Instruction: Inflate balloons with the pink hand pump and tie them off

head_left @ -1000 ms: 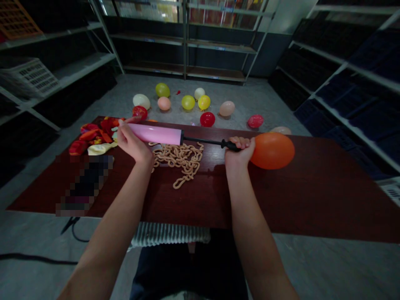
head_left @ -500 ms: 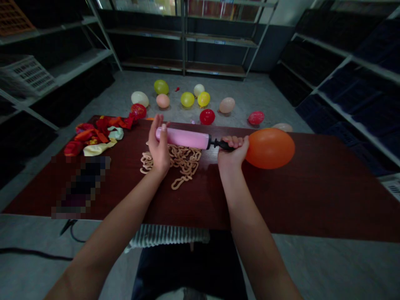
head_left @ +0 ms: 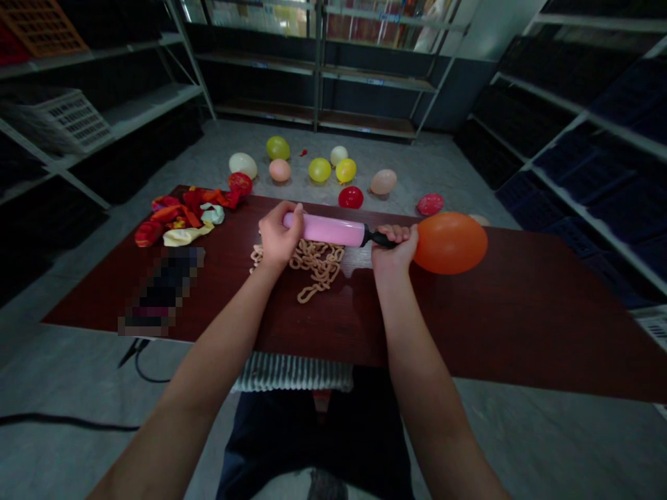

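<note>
Your right hand [head_left: 394, 244] is fisted around the black end of the pink pump [head_left: 331, 230], with the orange balloon [head_left: 451, 242] bulging out against that fist above the table [head_left: 521, 305]. Your left hand [head_left: 278, 236] is wrapped tight round the pump's other end. Both forearms reach forward, holding the pump level over a beige chain [head_left: 317, 262].

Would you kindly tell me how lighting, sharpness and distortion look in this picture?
Head view: dim, side shelves nearly black; orange balloon and pink pump are sharp; shelf lines bow toward the edges; a pixelated patch masks something on the table.
</note>
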`<action>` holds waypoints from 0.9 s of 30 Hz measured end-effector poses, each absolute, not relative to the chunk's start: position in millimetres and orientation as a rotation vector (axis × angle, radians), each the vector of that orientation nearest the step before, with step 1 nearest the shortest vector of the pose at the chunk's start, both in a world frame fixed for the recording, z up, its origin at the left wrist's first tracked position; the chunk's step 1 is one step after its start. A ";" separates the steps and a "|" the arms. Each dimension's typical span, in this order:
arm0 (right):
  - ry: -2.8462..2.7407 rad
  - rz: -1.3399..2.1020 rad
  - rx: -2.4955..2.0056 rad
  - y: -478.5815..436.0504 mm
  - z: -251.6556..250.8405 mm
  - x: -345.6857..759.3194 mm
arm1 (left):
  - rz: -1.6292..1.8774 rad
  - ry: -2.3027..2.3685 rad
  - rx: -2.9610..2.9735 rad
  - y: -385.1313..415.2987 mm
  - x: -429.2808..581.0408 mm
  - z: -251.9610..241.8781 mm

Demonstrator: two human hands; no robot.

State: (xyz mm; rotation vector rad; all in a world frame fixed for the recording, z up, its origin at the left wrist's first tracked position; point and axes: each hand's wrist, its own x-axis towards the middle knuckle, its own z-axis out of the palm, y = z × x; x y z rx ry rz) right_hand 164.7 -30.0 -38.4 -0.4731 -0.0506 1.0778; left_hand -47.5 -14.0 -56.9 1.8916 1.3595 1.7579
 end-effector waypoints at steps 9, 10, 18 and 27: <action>-0.039 1.054 -0.471 -32.6 -36.7 167.9 | 1.814 1.558 1.774 -5.1 -78.6 -56.3; -0.036 1.051 -0.473 -32.4 -36.7 170.2 | 1.831 1.571 1.751 -2.8 -82.9 -57.1; 0.007 1.027 -0.434 -33.0 -34.1 188.3 | 2.029 1.552 1.536 8.7 -115.5 -56.8; -0.004 0.968 -0.465 -33.5 -33.5 190.2 | 2.232 1.364 1.392 13.8 -98.4 -65.0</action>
